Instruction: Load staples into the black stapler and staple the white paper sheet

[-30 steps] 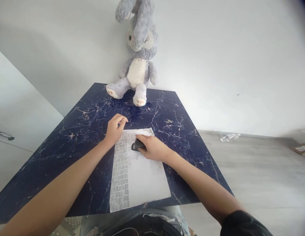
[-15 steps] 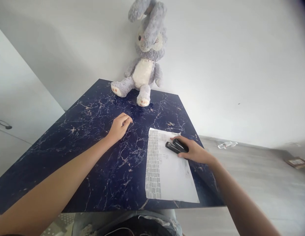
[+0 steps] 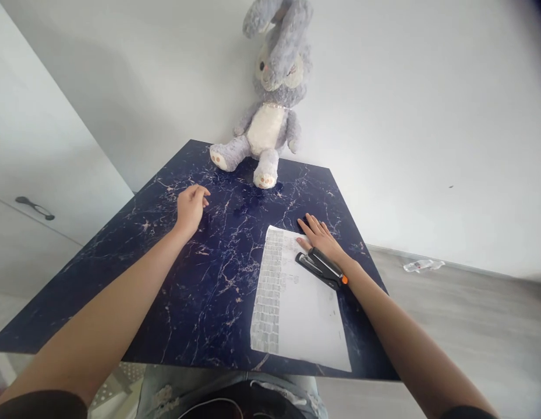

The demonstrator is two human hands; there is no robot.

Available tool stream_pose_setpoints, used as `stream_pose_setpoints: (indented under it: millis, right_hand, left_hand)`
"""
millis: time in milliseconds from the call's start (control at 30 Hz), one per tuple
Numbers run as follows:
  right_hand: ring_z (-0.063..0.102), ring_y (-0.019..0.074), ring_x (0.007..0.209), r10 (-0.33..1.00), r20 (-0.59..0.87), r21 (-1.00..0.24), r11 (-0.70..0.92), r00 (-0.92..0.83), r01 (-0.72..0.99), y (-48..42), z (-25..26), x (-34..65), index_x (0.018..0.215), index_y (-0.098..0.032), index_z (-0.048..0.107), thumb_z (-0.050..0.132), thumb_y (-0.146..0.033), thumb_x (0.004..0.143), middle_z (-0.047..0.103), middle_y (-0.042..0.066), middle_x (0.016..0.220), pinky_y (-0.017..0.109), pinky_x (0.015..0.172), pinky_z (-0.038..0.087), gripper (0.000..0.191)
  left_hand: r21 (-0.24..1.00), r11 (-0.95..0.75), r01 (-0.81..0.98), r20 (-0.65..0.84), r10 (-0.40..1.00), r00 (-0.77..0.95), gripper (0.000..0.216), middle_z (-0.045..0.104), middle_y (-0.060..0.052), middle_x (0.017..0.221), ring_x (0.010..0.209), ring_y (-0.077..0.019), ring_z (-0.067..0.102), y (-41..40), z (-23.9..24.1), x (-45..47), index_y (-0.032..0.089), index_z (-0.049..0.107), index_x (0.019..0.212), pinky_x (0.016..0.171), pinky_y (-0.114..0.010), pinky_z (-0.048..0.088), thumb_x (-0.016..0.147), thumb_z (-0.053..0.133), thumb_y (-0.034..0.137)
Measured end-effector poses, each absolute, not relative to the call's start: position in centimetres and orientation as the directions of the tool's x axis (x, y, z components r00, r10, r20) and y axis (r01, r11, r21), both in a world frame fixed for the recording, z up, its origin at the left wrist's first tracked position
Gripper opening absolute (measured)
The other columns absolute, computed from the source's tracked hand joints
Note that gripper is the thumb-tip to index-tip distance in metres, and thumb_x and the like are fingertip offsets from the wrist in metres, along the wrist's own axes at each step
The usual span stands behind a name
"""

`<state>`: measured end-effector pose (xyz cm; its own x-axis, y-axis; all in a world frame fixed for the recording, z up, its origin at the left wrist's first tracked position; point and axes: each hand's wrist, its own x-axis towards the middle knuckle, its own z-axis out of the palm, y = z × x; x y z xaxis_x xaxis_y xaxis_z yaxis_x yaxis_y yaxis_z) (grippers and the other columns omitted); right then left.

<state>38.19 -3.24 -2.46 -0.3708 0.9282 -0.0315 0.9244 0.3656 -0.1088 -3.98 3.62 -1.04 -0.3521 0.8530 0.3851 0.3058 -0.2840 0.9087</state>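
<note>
My right hand (image 3: 321,237) lies flat with its fingers spread over the upper right corner of the printed paper (image 3: 311,326) and the tabletop beyond it. A black stapler with an orange end (image 3: 321,268) rests slantwise on the paper, beside the palm and wrist, not gripped. Rows of small grey blocks run down the paper's left side. Over on the left, my left hand (image 3: 190,208) is held above the table with its fingers curled in, and nothing shows in them.
Both hands are over a dark blue marble-patterned table (image 3: 218,302). A grey plush rabbit (image 3: 268,125) sits at its far end against the wall. To the left stands a white cabinet with a dark handle (image 3: 34,208). A clear plastic item (image 3: 423,266) lies on the floor at right.
My right hand has let go of the stapler and moved up past it, flattening out. My left hand has shifted left, away from the paper. The view has turned slightly left.
</note>
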Motion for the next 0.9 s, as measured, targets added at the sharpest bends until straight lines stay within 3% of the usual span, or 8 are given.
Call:
stream_pose_setpoints:
  millis: [200, 433, 567, 633, 700, 800, 900]
  right_hand:
    - [0.007, 0.0352, 0.163, 0.930, -0.041, -0.087, 0.361, -0.365, 0.929, -1.8, -2.6, 30.5, 0.168, -0.010, 0.021, 0.026, -0.064, 0.107, 0.006, 0.020, 0.175, 0.058, 0.131, 0.012, 0.082]
    - [0.005, 0.0369, 0.163, 0.890, -0.035, -0.212, 0.438, -0.455, 0.874, 1.7, -1.9, 17.8, 0.169, -0.016, 0.020, 0.025, -0.065, 0.107, 0.003, 0.020, 0.175, 0.072, 0.124, 0.008, 0.079]
    - [0.007, 0.0338, 0.164, 0.822, 0.013, -0.308, 0.544, -0.569, 0.780, 3.1, -1.8, 11.8, 0.170, -0.019, 0.009, 0.024, -0.057, 0.109, 0.008, 0.017, 0.175, 0.080, 0.120, 0.005, 0.074]
    - [0.008, 0.0332, 0.164, 0.783, 0.037, -0.344, 0.593, -0.620, 0.728, 3.4, -1.6, 10.0, 0.169, -0.021, 0.014, 0.028, -0.053, 0.109, 0.011, 0.014, 0.175, 0.083, 0.118, 0.002, 0.069]
    - [0.007, 0.0330, 0.164, 0.754, 0.098, -0.419, 0.623, -0.649, 0.660, 3.4, -1.1, 9.7, 0.166, -0.024, 0.029, 0.033, -0.050, 0.110, 0.016, 0.010, 0.175, 0.082, 0.119, 0.001, 0.062]
    - [0.028, 0.0290, 0.159, 0.777, 0.244, -0.688, 0.560, -0.580, 0.462, 2.2, 0.2, 11.8, 0.151, -0.026, 0.055, 0.026, -0.048, 0.112, 0.039, 0.008, 0.168, 0.066, 0.127, 0.019, 0.054]
    - [0.056, 0.0261, 0.140, 0.746, 0.257, -0.879, 0.445, -0.615, 0.172, -0.4, 1.5, 14.9, 0.141, -0.021, 0.064, 0.022, -0.054, 0.111, 0.064, 0.011, 0.146, 0.047, 0.118, 0.043, 0.061]
  left_hand:
    - [0.974, -0.216, 0.072, 0.211, 0.734, -0.645, 0.017, 0.060, 0.000, 0.065, 0.049, -0.0096, 0.053, 5.6, -1.6, -6.6, 0.017, 0.065, 0.067, 0.046, -0.020, 0.039, 0.076, 0.051, 0.019]
    - [0.969, -0.247, 0.012, 0.173, 0.641, -0.747, 0.015, 0.057, 0.001, 0.064, 0.047, -0.0090, 0.049, 5.9, -1.3, -8.3, 0.017, 0.063, 0.065, 0.041, -0.019, 0.035, 0.070, 0.048, 0.021]
    - [0.961, -0.259, -0.101, 0.083, 0.616, -0.784, 0.014, 0.056, 0.002, 0.063, 0.045, -0.0088, 0.048, 6.2, -1.5, -9.8, 0.017, 0.061, 0.065, 0.041, -0.020, 0.038, 0.069, 0.047, 0.020]
    - [0.953, -0.260, -0.154, 0.050, 0.638, -0.768, 0.012, 0.055, 0.002, 0.063, 0.045, -0.0088, 0.047, 6.3, -1.6, -10.4, 0.017, 0.061, 0.065, 0.041, -0.020, 0.040, 0.068, 0.049, 0.020]
    - [0.947, -0.258, -0.189, 0.027, 0.655, -0.755, 0.011, 0.055, 0.002, 0.062, 0.045, -0.0086, 0.047, 6.3, -1.6, -10.7, 0.016, 0.061, 0.065, 0.041, -0.020, 0.041, 0.067, 0.050, 0.019]
    - [0.946, -0.258, -0.195, 0.020, 0.649, -0.761, 0.011, 0.055, 0.002, 0.062, 0.045, -0.0088, 0.047, 6.4, -1.6, -10.7, 0.017, 0.060, 0.064, 0.040, -0.020, 0.040, 0.066, 0.051, 0.020]
    - [0.955, -0.251, -0.158, 0.046, 0.651, -0.757, 0.011, 0.055, 0.001, 0.062, 0.045, -0.0096, 0.047, 6.4, -1.6, -10.4, 0.017, 0.061, 0.064, 0.039, -0.020, 0.039, 0.066, 0.050, 0.021]
